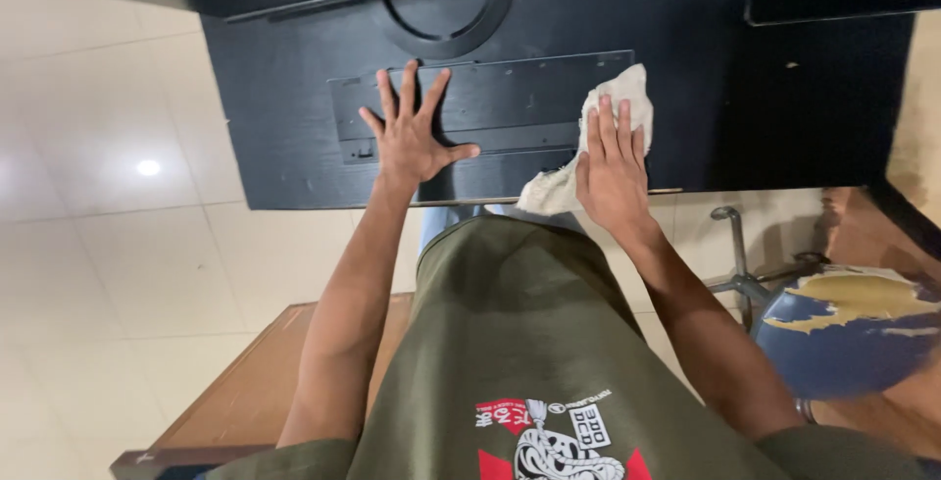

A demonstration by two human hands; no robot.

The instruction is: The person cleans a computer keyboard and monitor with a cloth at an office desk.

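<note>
A black desk (284, 137) lies in front of me, with a flat black panel (500, 98) resting on its near part. My left hand (412, 132) is pressed flat on that panel, fingers spread, holding nothing. My right hand (613, 166) lies palm down on a crumpled off-white cloth (622, 93), pressing it against the desk near the front edge. One end of the cloth hangs over the desk's edge.
A monitor with a round stand base (446, 24) stands at the back of the desk. A worn blue stool (848, 328) with a metal frame is at the right. A wooden piece of furniture (250, 392) sits low on the left, on pale floor tiles (98, 245).
</note>
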